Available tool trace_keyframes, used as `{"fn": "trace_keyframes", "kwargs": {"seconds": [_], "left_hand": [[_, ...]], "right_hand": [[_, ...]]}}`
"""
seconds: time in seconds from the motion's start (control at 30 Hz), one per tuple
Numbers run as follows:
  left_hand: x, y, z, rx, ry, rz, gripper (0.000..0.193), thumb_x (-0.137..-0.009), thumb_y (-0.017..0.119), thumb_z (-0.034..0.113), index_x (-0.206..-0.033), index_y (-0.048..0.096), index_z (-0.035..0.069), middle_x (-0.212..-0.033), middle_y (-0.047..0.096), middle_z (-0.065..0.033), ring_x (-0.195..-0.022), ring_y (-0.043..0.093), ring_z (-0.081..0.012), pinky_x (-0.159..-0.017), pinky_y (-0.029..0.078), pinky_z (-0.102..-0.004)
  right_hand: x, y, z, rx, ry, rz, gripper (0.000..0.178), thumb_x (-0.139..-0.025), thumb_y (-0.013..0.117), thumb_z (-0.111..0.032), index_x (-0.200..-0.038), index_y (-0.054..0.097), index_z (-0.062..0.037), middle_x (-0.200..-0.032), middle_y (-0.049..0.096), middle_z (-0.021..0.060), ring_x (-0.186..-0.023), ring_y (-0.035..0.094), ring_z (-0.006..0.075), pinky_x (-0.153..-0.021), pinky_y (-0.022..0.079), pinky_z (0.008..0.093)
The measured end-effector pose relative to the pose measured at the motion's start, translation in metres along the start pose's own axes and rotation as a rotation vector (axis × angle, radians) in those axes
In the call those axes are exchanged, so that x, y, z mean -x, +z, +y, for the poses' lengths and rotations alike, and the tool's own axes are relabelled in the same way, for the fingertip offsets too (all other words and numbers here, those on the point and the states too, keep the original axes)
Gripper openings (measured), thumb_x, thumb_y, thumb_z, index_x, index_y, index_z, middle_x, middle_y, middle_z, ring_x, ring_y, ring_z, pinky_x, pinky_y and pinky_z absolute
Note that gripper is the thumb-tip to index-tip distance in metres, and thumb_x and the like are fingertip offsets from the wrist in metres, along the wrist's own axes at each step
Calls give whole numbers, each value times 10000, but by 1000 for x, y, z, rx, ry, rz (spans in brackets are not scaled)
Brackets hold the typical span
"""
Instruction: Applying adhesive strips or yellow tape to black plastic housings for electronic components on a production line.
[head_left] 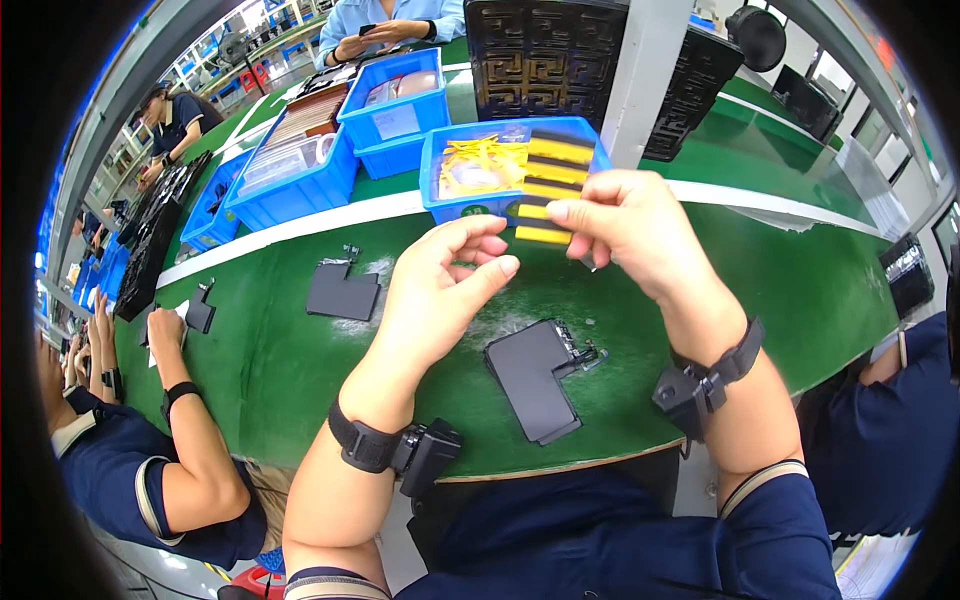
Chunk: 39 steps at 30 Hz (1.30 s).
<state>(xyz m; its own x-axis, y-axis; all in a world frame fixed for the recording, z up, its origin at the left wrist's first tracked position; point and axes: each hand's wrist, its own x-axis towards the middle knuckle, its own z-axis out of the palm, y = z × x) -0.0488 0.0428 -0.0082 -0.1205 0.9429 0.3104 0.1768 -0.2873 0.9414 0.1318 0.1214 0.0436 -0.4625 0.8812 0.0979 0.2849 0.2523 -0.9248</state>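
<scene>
My right hand (645,235) pinches a sheet of yellow and black strips (556,172) between thumb and fingers, held up in front of a blue bin. To its left, my left hand (425,295) is raised with thumb and fingers apart, and nothing shows between them. Below both hands a black L-shaped flat battery pack (530,380) lies on the green table (430,430), a small connector piece at its inner corner. Another similar black pack (342,290) lies farther left on the table. Neither hand touches a pack.
The blue bin (450,210) holds yellow strips. Farther left stand more blue bins (300,205) with flat sheets. A white post (645,90) and black moulded trays (545,65) rise behind. A co-worker's hand (165,330) is at the left with another pack; another person sits across.
</scene>
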Motion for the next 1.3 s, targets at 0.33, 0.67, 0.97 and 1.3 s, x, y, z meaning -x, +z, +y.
{"fn": "trace_keyframes", "kwargs": {"seconds": [0.33,0.67,0.97,1.3], "left_hand": [[1,0,9,311,-169,-114,263,-816,614,13,-1070,545,14,-815,603,-14,-708,565,-77,-641,455,-203],[-2,-15,-10,-732,-211,-175,185,-718,632,74,-893,606,19,-712,608,-77,-641,593,-186,-601,470,-304],[20,12,35,-837,142,-304,716,-570,807,374,-1135,557,14,-802,586,-145,-755,590,-291,-680,476,-390],[18,15,32,-750,158,-436,475,-701,737,141,-1092,533,-34,-895,594,-140,-839,589,-277,-767,470,-343]], "right_hand": [[8,18,32,-289,-44,-34,196,-806,689,-158,-728,613,6,-607,607,55,-502,537,77,-455,421,197],[9,17,31,-363,-122,110,201,-799,700,-140,-738,609,29,-660,612,54,-553,561,83,-491,442,215],[13,20,30,-261,-231,163,150,-785,688,-83,-762,620,49,-694,615,62,-590,583,86,-514,457,227],[16,27,31,-219,-469,252,231,-730,688,-71,-935,666,32,-932,664,119,-760,643,183,-739,492,287]]}}
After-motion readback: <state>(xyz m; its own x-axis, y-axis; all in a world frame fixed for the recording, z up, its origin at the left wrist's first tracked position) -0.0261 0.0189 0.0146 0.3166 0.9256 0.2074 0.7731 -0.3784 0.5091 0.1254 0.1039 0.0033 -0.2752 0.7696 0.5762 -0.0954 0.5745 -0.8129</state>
